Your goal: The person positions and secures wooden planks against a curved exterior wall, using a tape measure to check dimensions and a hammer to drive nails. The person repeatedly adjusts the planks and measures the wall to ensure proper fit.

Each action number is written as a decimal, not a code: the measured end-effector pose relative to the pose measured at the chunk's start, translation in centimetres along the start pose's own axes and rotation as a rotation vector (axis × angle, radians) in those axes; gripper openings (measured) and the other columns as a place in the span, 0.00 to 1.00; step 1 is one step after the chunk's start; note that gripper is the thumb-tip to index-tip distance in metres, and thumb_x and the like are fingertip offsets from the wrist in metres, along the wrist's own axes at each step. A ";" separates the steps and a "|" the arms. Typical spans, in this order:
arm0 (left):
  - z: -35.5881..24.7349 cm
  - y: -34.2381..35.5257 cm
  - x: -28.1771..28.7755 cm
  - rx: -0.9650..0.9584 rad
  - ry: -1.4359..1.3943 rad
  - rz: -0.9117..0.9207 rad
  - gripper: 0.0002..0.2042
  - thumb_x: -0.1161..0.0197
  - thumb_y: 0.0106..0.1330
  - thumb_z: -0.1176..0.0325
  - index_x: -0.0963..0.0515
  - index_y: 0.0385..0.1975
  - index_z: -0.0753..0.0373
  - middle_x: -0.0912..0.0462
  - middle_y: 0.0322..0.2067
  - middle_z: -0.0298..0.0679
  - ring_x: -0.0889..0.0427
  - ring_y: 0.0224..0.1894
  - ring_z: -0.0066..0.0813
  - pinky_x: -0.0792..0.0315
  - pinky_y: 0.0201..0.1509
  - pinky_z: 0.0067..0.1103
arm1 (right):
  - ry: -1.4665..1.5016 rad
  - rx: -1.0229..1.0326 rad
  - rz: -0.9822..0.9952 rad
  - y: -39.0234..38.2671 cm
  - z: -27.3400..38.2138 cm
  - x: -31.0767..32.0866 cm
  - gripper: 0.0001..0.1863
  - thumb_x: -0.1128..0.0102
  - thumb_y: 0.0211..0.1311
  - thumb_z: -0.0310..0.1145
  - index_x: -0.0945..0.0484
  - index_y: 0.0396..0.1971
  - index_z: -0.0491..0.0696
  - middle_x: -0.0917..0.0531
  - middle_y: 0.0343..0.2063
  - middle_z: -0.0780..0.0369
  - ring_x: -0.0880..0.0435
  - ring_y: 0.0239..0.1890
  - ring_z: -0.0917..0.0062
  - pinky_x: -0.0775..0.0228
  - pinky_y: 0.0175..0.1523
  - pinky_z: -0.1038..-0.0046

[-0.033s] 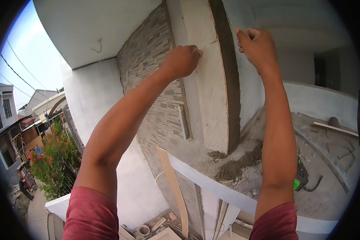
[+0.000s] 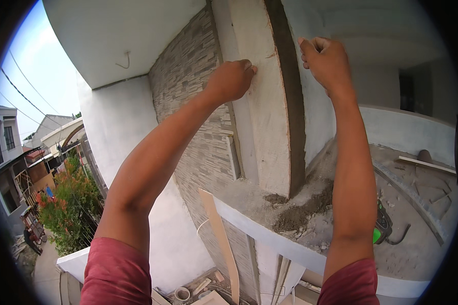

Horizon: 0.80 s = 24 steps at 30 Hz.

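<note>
Both my arms reach up and forward at a pale plastered column (image 2: 266, 122), whose right-hand side carries a dark strip of mortar (image 2: 295, 122). My left hand (image 2: 231, 81) is closed in front of the column's pale face, fingertips pinched toward the right. To the right of the dark strip, my right hand (image 2: 326, 62) is raised with thumb and fingers curled together. Whatever either hand pinches, if anything, is too small or hidden to make out. Crumbled mortar (image 2: 303, 213) lies round the column's foot on the ledge.
A stone-patterned wall (image 2: 193, 101) stands left of the column. Below, a long thin board (image 2: 221, 239) leans against the white ledge edge (image 2: 269, 229). At right lie a black and green tool (image 2: 381, 226) and a curved strip (image 2: 409, 198). A bushy plant (image 2: 68, 203) borders the street.
</note>
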<state>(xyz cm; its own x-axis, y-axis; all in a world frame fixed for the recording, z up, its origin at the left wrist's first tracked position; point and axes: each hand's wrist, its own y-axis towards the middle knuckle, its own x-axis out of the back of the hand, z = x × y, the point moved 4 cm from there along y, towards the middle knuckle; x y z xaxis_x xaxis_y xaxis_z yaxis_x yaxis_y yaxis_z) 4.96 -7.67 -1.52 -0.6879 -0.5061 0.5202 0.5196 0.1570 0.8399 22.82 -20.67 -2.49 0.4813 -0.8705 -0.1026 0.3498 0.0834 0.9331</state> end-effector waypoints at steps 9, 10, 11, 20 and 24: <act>0.0 2.2 1.6 0.062 -0.034 0.261 0.23 0.50 0.73 0.53 0.23 0.28 0.70 0.20 0.25 0.52 0.19 0.28 0.45 0.27 0.42 0.35 | 0.147 -0.081 -0.042 0.3 1.2 0.4 0.26 0.41 0.62 0.42 0.34 0.09 0.44 0.32 0.10 0.64 0.36 0.15 0.78 0.37 0.26 0.69; 0.3 3.3 2.0 0.154 -0.100 0.325 0.24 0.50 0.73 0.52 0.23 0.27 0.70 0.20 0.23 0.51 0.20 0.26 0.44 0.27 0.42 0.35 | 0.167 -0.069 -0.049 0.3 1.4 0.3 0.26 0.41 0.62 0.42 0.34 0.09 0.44 0.32 0.10 0.64 0.36 0.15 0.78 0.37 0.26 0.69; 0.6 4.8 3.1 0.218 -0.084 0.221 0.25 0.51 0.73 0.51 0.23 0.28 0.71 0.20 0.22 0.49 0.19 0.24 0.41 0.26 0.41 0.35 | 0.189 -0.041 -0.053 0.3 1.7 0.1 0.26 0.41 0.62 0.42 0.35 0.09 0.44 0.32 0.09 0.64 0.36 0.15 0.78 0.37 0.26 0.69; 2.9 17.8 7.5 0.137 0.344 -0.192 0.14 0.50 0.71 0.67 0.24 0.47 0.70 0.18 0.40 0.56 0.15 0.42 0.48 0.20 0.48 0.35 | 0.193 -0.064 -0.072 0.2 1.9 -0.1 0.26 0.40 0.62 0.39 0.35 0.07 0.43 0.31 0.08 0.63 0.35 0.15 0.78 0.34 0.27 0.68; 3.4 19.8 7.1 -0.047 0.773 -0.016 0.11 0.38 0.57 0.75 0.21 0.38 0.72 0.17 0.38 0.56 0.14 0.40 0.48 0.19 0.42 0.34 | 0.212 -0.073 -0.027 0.1 1.9 0.0 0.25 0.40 0.62 0.39 0.31 0.09 0.42 0.27 0.09 0.61 0.31 0.15 0.75 0.31 0.28 0.67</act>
<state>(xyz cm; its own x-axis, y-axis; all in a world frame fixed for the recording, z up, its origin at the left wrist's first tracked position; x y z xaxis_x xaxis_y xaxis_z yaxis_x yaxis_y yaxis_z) 8.66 -5.26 19.32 -0.1551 -0.9590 0.2372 0.5453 0.1171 0.8300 21.35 -21.57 -1.71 0.6260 -0.7524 -0.2048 0.4186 0.1026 0.9024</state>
